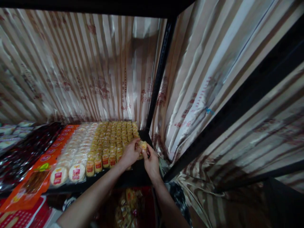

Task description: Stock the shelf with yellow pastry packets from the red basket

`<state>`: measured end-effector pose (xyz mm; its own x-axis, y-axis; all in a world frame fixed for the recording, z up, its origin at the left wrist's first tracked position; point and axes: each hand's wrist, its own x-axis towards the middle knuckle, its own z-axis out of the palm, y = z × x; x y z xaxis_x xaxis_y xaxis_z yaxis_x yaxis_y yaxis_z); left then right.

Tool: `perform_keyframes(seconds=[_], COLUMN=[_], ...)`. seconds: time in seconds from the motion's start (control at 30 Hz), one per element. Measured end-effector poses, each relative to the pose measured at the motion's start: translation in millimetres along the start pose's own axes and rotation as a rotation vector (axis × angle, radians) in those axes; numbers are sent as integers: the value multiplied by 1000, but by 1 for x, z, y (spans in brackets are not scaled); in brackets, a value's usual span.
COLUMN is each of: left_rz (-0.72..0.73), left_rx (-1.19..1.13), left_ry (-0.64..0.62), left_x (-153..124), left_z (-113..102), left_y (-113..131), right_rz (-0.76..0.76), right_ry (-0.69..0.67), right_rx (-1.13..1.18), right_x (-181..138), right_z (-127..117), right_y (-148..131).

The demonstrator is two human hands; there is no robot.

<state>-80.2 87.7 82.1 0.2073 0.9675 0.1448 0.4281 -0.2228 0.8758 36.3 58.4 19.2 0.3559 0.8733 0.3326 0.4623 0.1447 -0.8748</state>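
My left hand [130,154] and my right hand [150,161] meet over the right end of a dark shelf [133,177]. Together they grip a small yellow wrapped snack pack [143,146], fingers closed around it from both sides. Just left of the hands stand several rows of the same yellow snack packs [114,139], lined up front to back on the shelf. The pack in my hands sits at the right edge of these rows, near the shelf's black corner post [159,72].
Left of the yellow rows lie rows of round white-wrapped cakes [73,155], then orange packets [35,177] and dark glossy packets [21,152]. A striped beige curtain [78,69] hangs behind and to the right. More packaged goods [128,205] show on a lower shelf.
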Motion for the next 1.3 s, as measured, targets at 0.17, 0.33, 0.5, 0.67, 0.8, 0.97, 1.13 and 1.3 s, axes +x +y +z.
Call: perform_keyframes(seconds=[0.17,0.33,0.5,0.67,0.8,0.97,1.13,1.3], left_rz=[31,64,139,294,360,406,369,320], left_rx=[-29,-16,157,392,459,532,636,631], left_ry=[4,19,2,-44,-94,-154,-162,-121], left_x=[35,71,108,126,130,137,138,137], left_z=[6,14,15,8,6,14,16,17], left_y=[7,-4,-21,-31,-40,-56,-62,-63], right_rz=[-5,10,69,90,101,82,81,44], right_ry=[98,121,155,143,132,101,47,28], right_rx=[-124,-168,-202,-220,-264,-224,-213,-251], right_x=[51,91,120,140,151,162,167,166], right_z=[13,32,46,62,76,89,91,94], right_y=[-2,9,27,43,59,80,90,87])
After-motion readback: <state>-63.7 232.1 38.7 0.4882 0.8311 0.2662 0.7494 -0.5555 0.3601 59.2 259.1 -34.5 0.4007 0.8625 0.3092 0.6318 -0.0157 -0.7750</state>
